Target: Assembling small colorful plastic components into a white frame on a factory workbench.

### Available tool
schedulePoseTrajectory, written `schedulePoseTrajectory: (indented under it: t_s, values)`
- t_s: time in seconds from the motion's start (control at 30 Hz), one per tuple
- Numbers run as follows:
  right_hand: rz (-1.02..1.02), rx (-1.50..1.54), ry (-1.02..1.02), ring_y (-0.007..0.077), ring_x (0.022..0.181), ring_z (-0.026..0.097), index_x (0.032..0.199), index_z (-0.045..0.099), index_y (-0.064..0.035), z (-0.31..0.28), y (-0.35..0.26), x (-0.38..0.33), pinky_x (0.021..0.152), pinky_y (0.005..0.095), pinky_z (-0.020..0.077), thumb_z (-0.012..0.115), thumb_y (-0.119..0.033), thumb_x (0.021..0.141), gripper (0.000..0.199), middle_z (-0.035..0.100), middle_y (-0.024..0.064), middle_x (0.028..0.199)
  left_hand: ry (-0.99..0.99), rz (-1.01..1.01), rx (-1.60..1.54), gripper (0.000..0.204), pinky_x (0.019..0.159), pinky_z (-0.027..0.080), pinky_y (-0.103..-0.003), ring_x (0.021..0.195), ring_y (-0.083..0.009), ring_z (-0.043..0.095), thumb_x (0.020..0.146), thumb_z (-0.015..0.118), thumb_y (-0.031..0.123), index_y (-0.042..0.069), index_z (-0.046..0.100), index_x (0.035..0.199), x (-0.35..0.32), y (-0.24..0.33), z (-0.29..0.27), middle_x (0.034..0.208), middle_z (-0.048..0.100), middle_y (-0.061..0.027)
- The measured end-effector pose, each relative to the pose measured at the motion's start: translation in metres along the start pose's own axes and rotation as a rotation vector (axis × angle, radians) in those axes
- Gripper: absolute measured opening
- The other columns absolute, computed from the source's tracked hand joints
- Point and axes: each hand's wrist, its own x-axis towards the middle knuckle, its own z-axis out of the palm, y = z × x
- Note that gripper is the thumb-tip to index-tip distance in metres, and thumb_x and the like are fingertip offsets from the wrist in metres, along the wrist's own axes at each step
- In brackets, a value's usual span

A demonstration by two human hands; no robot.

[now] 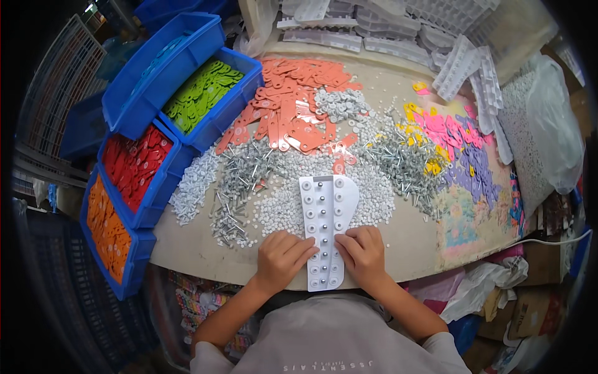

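A long white plastic fixture (349,194) lies on the table in front of me, its near end close to the table's edge. Round white pieces sit in a row of seats along each long side. Down the middle channel runs a line of small shiny metal heads. My left hand (279,260) is closed at the fixture's left edge, fingertips over the left row. At the opposite edge my right hand (364,254) is likewise closed, thumb and fingers together by the right row. Whatever is between the fingertips of either hand is too small or hidden to make out.
Small white plastic pieces (280,210) and metal pins (235,202) are heaped around the fixture. Coral strips (280,106) lie beyond, pink (439,128) and purple (476,168) parts to the right. Blue bins (134,230) line the left; a clear bag (539,131) stands far right.
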Motion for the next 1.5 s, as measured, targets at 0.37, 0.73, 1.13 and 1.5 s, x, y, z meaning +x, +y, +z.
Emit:
schedulePoseTrajectory:
  t_s: [0.37, 0.73, 1.13, 1.5]
  values:
    - [0.007, -0.050, 0.143, 0.0308, 0.082, 0.057, 0.092, 0.067, -0.0029, -0.023, 0.033, 0.089, 0.078, 0.0421, 0.0425, 0.071, -0.003, 0.084, 0.009, 0.062, 0.0102, 0.082, 0.120, 0.037, -0.021, 0.012, 0.077, 0.051, -0.040, 0.086, -0.0290, 0.066, 0.087, 0.072, 0.007, 0.002, 0.073, 0.097, 0.169, -0.073, 0.024, 0.088, 0.069, -0.0105]
    - [0.167, -0.369, -0.009, 0.0306, 0.090, 0.061, 0.090, 0.071, -0.0079, 0.017, 0.144, 0.181, 0.082, 0.0429, 0.0447, 0.066, -0.012, 0.088, 0.007, 0.068, 0.0099, 0.088, -0.210, -0.072, 0.091, 0.016, 0.076, 0.054, -0.047, 0.087, -0.0347, 0.067, 0.084, 0.070, 0.019, 0.004, 0.071, 0.086, 0.228, -0.080, 0.102, 0.086, 0.068, -0.0147]
    - [0.179, -0.249, -0.066, 0.0317, 0.093, 0.063, 0.088, 0.071, -0.0100, 0.027, 0.158, 0.182, 0.086, 0.0447, 0.0469, 0.067, -0.009, 0.083, 0.006, 0.069, 0.0098, 0.092, -0.226, -0.231, 0.053, 0.016, 0.073, 0.054, -0.047, 0.084, -0.0351, 0.070, 0.082, 0.071, 0.017, 0.004, 0.070, 0.092, 0.235, -0.079, 0.123, 0.086, 0.072, -0.0170]
    - [0.214, 0.173, 0.024, 0.0252, 0.090, 0.061, 0.094, 0.068, -0.0026, -0.043, 0.063, 0.107, 0.083, 0.0361, 0.0469, 0.069, -0.002, 0.084, 0.010, 0.068, 0.0090, 0.091, -0.139, -0.117, -0.290, 0.018, 0.072, 0.049, -0.032, 0.079, -0.0200, 0.062, 0.087, 0.072, 0.008, 0.003, 0.074, 0.104, 0.133, -0.021, 0.007, 0.087, 0.069, -0.0070]
